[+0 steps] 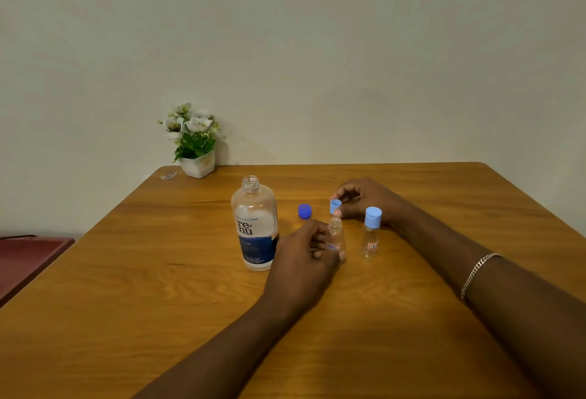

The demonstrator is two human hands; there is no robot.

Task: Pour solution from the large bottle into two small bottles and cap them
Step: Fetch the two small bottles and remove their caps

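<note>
The large clear bottle (255, 224) with a blue label stands uncapped at the table's middle. Its dark blue cap (304, 211) lies on the wood just to the right. My left hand (304, 259) grips an open small clear bottle (335, 235) that stands upright on the table. Just behind that bottle, my right hand (364, 199) pinches a light blue cap (335, 206), held a little above the bottle's mouth. A second small bottle (371, 233) stands to the right with its light blue cap on.
A white pot of artificial flowers (195, 142) sits at the table's far left corner, with a small clear item (168, 175) beside it. A dark red surface (28, 259) lies beyond the wooden table's (158, 303) left edge. A wall is close behind.
</note>
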